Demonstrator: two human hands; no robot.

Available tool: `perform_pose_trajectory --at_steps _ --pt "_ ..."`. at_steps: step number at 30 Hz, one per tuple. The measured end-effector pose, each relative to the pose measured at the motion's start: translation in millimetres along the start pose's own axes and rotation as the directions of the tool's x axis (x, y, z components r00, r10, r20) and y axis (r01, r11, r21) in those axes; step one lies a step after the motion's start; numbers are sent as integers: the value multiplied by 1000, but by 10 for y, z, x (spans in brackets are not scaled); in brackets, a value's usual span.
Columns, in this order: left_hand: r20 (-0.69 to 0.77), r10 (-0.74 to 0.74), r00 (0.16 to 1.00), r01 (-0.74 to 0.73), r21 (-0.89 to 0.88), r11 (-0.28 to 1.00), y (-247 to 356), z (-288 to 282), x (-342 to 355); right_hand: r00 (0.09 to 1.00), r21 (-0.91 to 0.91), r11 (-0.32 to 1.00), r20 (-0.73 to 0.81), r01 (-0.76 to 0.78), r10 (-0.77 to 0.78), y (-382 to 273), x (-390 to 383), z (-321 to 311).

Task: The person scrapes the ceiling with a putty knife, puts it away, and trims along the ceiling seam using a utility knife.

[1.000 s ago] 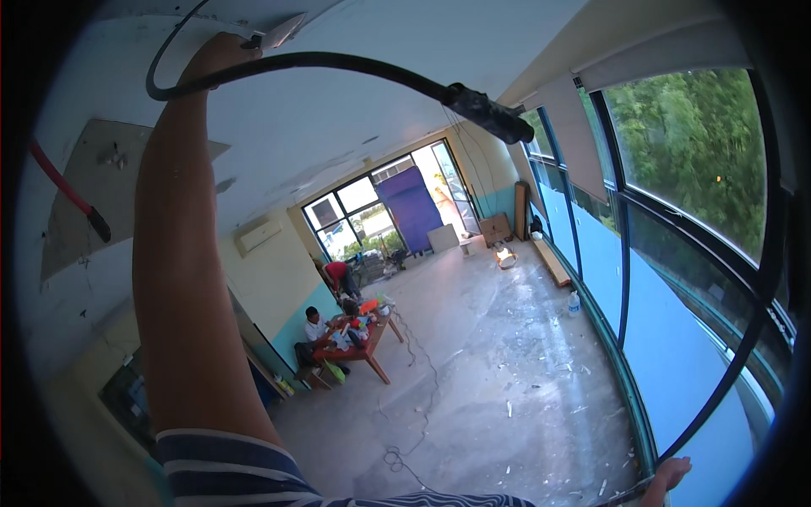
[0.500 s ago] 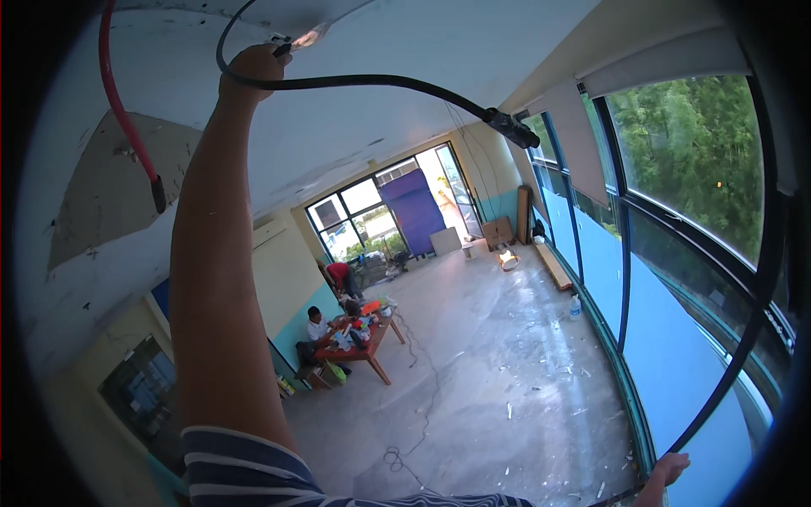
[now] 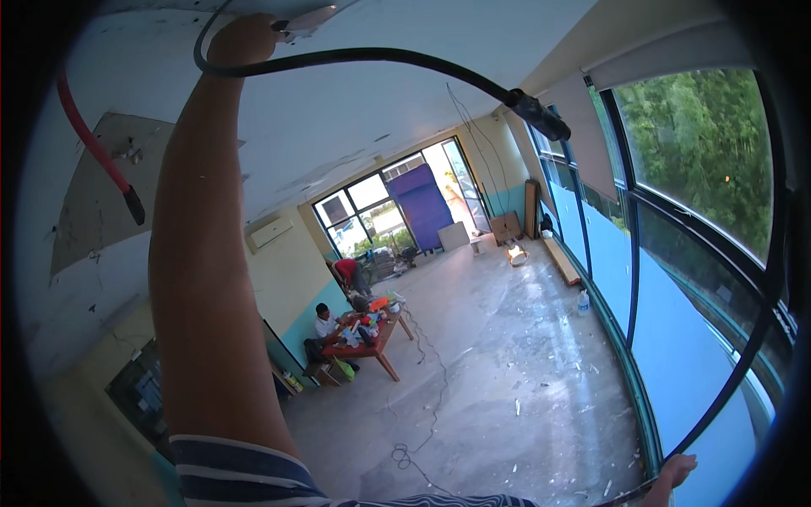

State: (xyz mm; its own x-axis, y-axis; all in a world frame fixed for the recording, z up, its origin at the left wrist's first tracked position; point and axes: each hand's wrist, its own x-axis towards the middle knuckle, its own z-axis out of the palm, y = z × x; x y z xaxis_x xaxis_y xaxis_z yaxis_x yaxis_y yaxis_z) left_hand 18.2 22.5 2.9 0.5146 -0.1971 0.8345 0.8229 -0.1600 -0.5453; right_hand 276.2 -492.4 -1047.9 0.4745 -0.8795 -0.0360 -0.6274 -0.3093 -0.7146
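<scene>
My left arm reaches up toward the white ceiling (image 3: 439,42). High in the picture, my left hand (image 3: 239,42) is closed round the dark handle of a putty knife (image 3: 308,22), whose shiny blade lies close against the ceiling. A thick black cable (image 3: 372,55) loops past my left wrist and stretches right to a black-wrapped end. Left of my arm hangs a red cable (image 3: 84,131) with a black tip. Down at the lower right, my right hand (image 3: 673,473) is closed on a long dark bar (image 3: 718,406) beside the windows; part of its grip is hidden.
A tilted-looking red table (image 3: 380,342) holds assorted items, with a seated person (image 3: 325,321) beside it. Another person in red (image 3: 348,270) bends over behind. A cord (image 3: 435,397) and white scraps lie on the floor. Windows (image 3: 697,160) line the right side.
My left hand with the putty knife has shifted up and a little left in the picture. The room has moved slightly right in view. Both cable ends sit lower now. My right hand keeps its hold.
</scene>
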Motion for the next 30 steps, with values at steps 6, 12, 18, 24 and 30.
perform_pose_trajectory --at_steps 6,12,18,24,30 --pt "2 52 999 -52 57 997 5 -66 29 995 -44 999 100 27 -23 -1 98 204" --pt "105 2 994 -4 18 1000 781 248 56 996 217 976 77 25 -43 951 668 525" --pt "193 31 981 17 -242 970 1646 1166 -581 965 -124 990 259 70 -36 -684 -421 -875" --pt "263 -122 957 247 -516 821 2069 1056 -791 951 -180 974 299 137 -78 -499 -256 -927" --pt "148 -204 968 249 -441 862 1146 538 -529 950 -154 984 311 94 -43 -53 34 -451"
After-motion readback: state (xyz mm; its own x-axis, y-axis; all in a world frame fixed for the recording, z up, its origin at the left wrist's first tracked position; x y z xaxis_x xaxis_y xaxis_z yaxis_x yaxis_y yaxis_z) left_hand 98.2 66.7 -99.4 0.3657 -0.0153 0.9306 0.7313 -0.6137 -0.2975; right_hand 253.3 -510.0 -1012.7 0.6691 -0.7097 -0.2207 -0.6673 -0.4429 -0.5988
